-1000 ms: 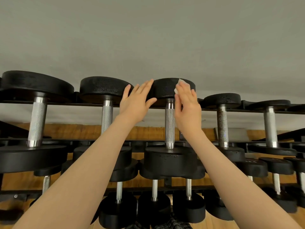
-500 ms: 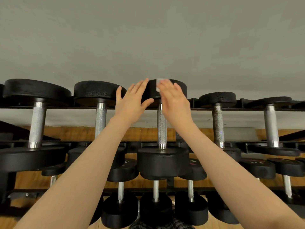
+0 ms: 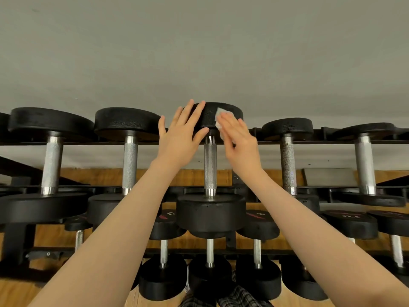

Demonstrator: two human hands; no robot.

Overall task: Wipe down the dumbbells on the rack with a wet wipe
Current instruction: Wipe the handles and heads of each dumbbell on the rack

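Left hand (image 3: 180, 138) flat, fingers straight, steadying far head of centre dumbbell (image 3: 210, 167) on rack (image 3: 261, 142); right hand (image 3: 240, 140), fingers straight, pressing white wet wipe (image 3: 219, 120) against same head.

Right hand (image 3: 240, 144) presses wet wipe (image 3: 220, 119) on dumbbell (image 3: 210, 169); left hand (image 3: 180, 140) steadies

2 bare forearms, no sleeves, watch or rings; left hand (image 3: 179, 140), right hand (image 3: 240, 140); dark plaid fabric (image 3: 232, 299) at 6 o'clock.
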